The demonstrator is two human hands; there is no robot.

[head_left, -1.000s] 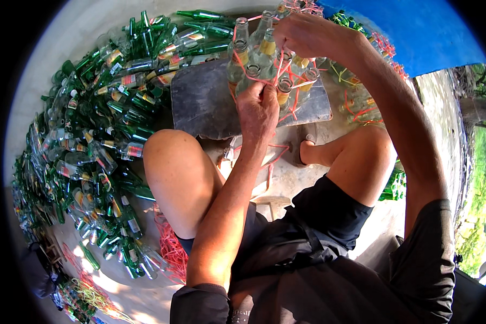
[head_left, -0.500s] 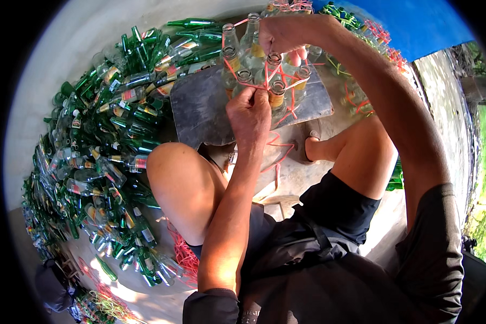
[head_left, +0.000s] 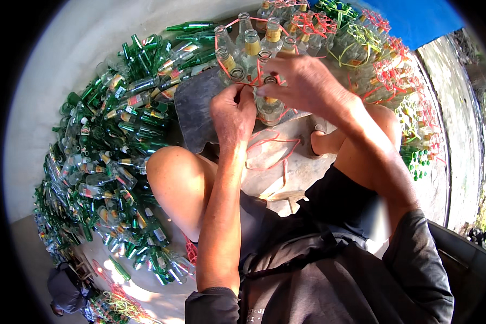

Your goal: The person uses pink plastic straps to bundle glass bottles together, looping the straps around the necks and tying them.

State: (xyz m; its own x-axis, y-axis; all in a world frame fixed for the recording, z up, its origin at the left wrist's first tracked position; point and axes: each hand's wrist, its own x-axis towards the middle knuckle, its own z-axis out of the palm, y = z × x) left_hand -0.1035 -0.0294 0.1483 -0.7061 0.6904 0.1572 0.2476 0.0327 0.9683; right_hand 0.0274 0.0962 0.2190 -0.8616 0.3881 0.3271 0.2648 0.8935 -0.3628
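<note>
A cluster of clear glass bottles (head_left: 252, 47) stands upright on a dark grey slab (head_left: 197, 105) in front of me. A pink plastic strap (head_left: 231, 22) runs around and between their necks. At the cluster's near side, my left hand (head_left: 235, 114) is closed, thumb and forefinger pinching the strap. My right hand (head_left: 308, 83) is beside it, fingers bent around the neck of the nearest bottle (head_left: 270, 110) and at the strap; its fingertips are partly hidden. Loose strap (head_left: 272, 141) trails down below the slab between my legs.
A large heap of green and clear bottles (head_left: 129, 129) lies on the left against a pale wall (head_left: 43, 113). Bundles of bottles tied with pink and yellow-green straps (head_left: 359, 46) stand at the far right, by a blue surface (head_left: 416, 21). A dark bag-like thing (head_left: 67, 289) is at lower left.
My right hand has come back from the far side of the cluster to its near side, next to my left hand. The left hand has shifted slightly left and nearer, still pinching the strap.
</note>
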